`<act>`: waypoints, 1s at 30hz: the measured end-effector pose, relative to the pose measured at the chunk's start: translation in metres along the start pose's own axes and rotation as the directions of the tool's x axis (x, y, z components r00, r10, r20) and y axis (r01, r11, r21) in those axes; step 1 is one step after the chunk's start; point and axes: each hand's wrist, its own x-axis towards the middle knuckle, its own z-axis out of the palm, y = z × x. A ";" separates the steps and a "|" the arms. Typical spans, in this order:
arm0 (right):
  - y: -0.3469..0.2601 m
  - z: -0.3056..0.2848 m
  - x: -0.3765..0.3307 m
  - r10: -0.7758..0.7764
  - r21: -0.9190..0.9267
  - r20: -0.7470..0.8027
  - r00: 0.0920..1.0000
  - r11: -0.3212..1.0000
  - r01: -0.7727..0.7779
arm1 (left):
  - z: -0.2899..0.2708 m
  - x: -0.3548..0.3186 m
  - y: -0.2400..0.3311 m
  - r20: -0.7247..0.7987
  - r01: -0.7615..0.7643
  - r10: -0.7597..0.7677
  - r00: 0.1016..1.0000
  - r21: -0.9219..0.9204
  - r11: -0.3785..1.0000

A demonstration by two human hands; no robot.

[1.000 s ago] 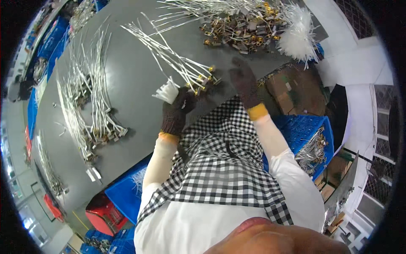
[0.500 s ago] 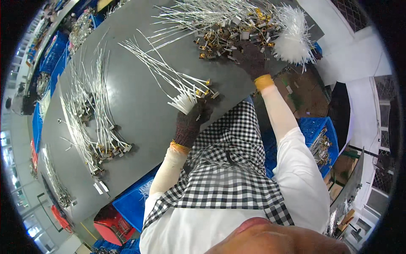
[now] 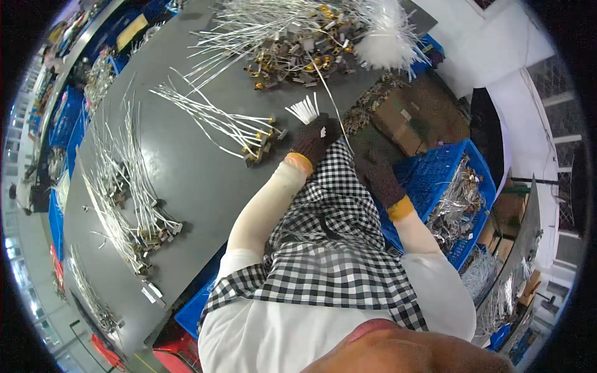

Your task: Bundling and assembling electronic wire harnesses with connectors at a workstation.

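Note:
My left hand (image 3: pixel 316 138), in a dark knit glove, is closed around a fanned bunch of short white tubes (image 3: pixel 303 110) at the table's near edge. A single white wire (image 3: pixel 328 90) runs from the pile past the left hand, down to the fingers of my right hand (image 3: pixel 380 177). That hand, gloved too, is off the table in front of my apron; its fingers look closed on the wire's end but are dark and blurred. Left of the left hand lies a small bundle of white wires (image 3: pixel 217 118) with brass-coloured and dark end pieces.
A large pile of wired parts (image 3: pixel 298 56) covers the far table, beside a heap of white tubes (image 3: pixel 388 40). More wire bundles (image 3: pixel 140 186) lie on the left. A blue crate (image 3: pixel 448 199) of wired parts and a cardboard box (image 3: pixel 423 115) are at my right.
My right hand has come back from the pile to beside my apron, with a wire trailing. My left hand has moved away from the small bundle, still holding the white tubes. The view has shifted.

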 end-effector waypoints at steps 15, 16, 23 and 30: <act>0.142 -0.094 -0.213 -0.006 -0.426 0.169 0.986 0.901 0.079 | -0.007 0.026 -0.017 -0.372 0.084 -0.145 0.917 -0.174 0.981; 0.159 -0.095 -0.212 -0.160 -0.582 0.176 0.971 0.779 0.234 | -0.028 0.022 -0.015 -0.371 0.110 -0.103 0.923 -0.002 0.994; 0.111 -0.082 -0.166 -0.259 -0.494 0.257 0.931 0.793 0.357 | -0.109 0.003 -0.040 -0.355 0.094 -0.354 0.865 -0.580 0.809; 0.115 -0.078 -0.163 -0.472 -0.576 0.449 0.759 0.496 0.649 | -0.140 0.004 -0.018 -0.250 -0.129 -0.438 0.863 -0.949 0.287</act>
